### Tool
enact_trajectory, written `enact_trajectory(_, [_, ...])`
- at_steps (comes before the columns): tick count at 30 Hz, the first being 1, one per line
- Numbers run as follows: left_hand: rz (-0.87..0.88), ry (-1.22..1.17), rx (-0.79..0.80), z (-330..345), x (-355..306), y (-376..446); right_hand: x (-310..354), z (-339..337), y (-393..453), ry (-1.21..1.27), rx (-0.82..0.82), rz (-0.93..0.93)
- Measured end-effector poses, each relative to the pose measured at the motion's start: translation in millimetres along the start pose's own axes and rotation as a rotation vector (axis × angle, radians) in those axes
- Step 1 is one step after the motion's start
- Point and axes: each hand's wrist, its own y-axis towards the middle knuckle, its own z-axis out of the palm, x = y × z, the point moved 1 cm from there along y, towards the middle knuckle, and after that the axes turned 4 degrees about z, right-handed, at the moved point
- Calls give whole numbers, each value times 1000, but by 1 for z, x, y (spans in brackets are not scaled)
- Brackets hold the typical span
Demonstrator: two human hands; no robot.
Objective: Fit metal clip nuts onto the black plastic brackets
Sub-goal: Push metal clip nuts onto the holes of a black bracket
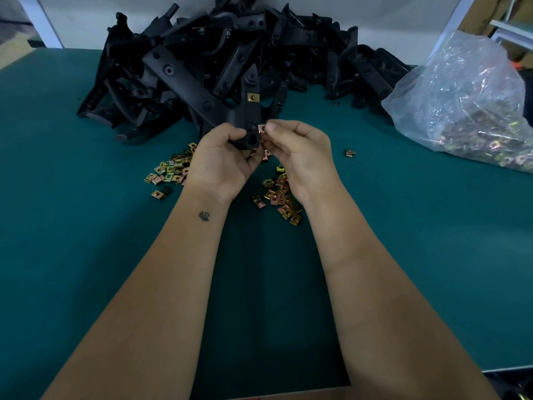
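Above the green felt worktop point(86, 226), my left hand point(222, 157) grips a matte black plastic bracket point(250, 111); my right hand point(300, 151) pinches a brassy square clip nut point(261, 128) against it.

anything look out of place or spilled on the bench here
Mostly tidy for this job. Two stray clip nuts lie apart from the loose clip nuts by the hands: one right of the right hand, another near the bracket pile.

Dim bluish light, crushed blacks, glare on plastic bag point(464, 96), wide-angle bending at edges
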Motion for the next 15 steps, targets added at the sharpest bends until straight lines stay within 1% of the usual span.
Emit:
enact_trajectory(3, [5,51,-6,0,1,0,0,1,0,12,-16,5])
enact_trajectory(6, [-5,87,0,1,2,0,-1,2,0,82,-53,22])
enact_trajectory(9, [-23,96,4,2,2,0,-2,2,1,128,-57,37])
enact_trajectory(15, [27,108,-7,-1,1,2,-3,2,2,51,-74,1])
